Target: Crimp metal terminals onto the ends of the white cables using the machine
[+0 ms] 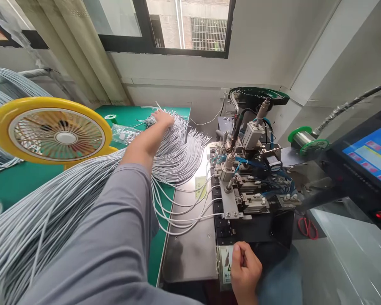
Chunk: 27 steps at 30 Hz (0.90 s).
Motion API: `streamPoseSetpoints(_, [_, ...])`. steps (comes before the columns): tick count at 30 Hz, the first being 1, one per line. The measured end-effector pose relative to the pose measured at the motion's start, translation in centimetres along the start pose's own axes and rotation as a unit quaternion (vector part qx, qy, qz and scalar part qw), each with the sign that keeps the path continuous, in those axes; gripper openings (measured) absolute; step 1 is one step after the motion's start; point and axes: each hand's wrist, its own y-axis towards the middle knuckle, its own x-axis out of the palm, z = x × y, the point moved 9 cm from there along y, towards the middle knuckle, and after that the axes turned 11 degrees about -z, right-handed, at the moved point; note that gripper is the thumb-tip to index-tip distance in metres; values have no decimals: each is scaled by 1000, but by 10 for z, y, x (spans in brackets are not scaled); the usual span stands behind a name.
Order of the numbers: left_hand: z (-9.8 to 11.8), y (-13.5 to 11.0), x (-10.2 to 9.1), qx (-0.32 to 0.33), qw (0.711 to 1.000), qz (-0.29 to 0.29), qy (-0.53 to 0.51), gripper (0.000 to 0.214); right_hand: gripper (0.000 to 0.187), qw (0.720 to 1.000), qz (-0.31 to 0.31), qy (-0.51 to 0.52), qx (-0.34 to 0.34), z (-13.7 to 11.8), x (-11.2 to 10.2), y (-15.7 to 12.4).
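My left hand (162, 118) reaches far forward and rests on the far end of a thick bundle of grey cables (82, 186) spread over the green mat (19, 180); its fingers curl into the cable ends. My right hand (245, 267) is closed in a loose fist at the near edge of the machine (250, 186), beside a small labelled block (225, 264); whether it holds anything is hidden. Several loose cables (184, 212) run from the bundle across the steel plate (190, 245) into the machine's clamps.
A yellow desk fan (51, 131) stands left on the mat. A touchscreen (371, 159) sits at the right, a solder spool (306, 142) and green feeder bowl (260, 95) behind the machine. Red-handled cutters (307, 227) lie right of it. More cable bundles (0, 110) hang at left.
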Motion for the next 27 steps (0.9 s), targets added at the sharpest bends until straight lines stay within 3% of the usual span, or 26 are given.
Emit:
streamPoseSetpoints(3, [8, -31, 13, -8, 999, -4, 33, 54, 22, 1000, -2, 5, 2, 1, -1, 0])
streamPoseSetpoints(4, [17, -45, 21, 31, 998, -13, 48, 53, 21, 1000, -4, 7, 2, 1, -1, 0])
streamPoseSetpoints(7, [53, -100, 52, 233, 965, -43, 111, 44, 22, 1000, -3, 8, 1, 0, -3, -1])
streamPoseSetpoints(10, [59, -129, 62, 290, 948, -24, 128, 37, 21, 1000, 5, 2, -4, -2, -5, -2])
streamPoseSetpoints(15, [64, -125, 70, 327, 933, -58, 135, 36, 21, 1000, 7, -3, 1, -3, -6, -3])
streamPoseSetpoints(22, [50, -104, 70, 275, 956, -55, 84, 38, 20, 1000, -3, -9, 12, 1, -9, -6])
streamPoseSetpoints(27, [32, -85, 73, 246, 961, -57, 113, 38, 21, 1000, -3, -3, 12, -1, -6, -6])
